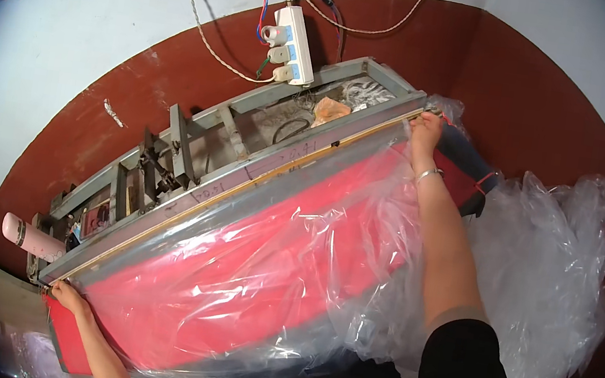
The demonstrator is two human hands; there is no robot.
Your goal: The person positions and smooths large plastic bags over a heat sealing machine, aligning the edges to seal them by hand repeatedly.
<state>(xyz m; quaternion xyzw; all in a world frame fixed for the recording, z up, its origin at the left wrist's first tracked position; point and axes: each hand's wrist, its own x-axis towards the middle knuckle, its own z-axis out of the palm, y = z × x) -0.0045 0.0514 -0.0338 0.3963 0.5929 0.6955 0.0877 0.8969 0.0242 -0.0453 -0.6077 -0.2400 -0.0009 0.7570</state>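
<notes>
A clear plastic sheet lies wrinkled over a red surface with grey borders in front of me. Its far edge runs along a long metal frame that carries a thin yellowish strip. My left hand is closed on the sheet's edge at the near left end of the strip. At the far right end my right hand is closed in the same way, with a bracelet on its wrist. Both arms are spread wide, and the fingertips are partly hidden.
A pink bottle lies tilted at the frame's left end. Behind the frame hangs a white power strip with plugs and cords. An orange-brown lump sits inside the frame. More crumpled clear plastic is heaped at the right.
</notes>
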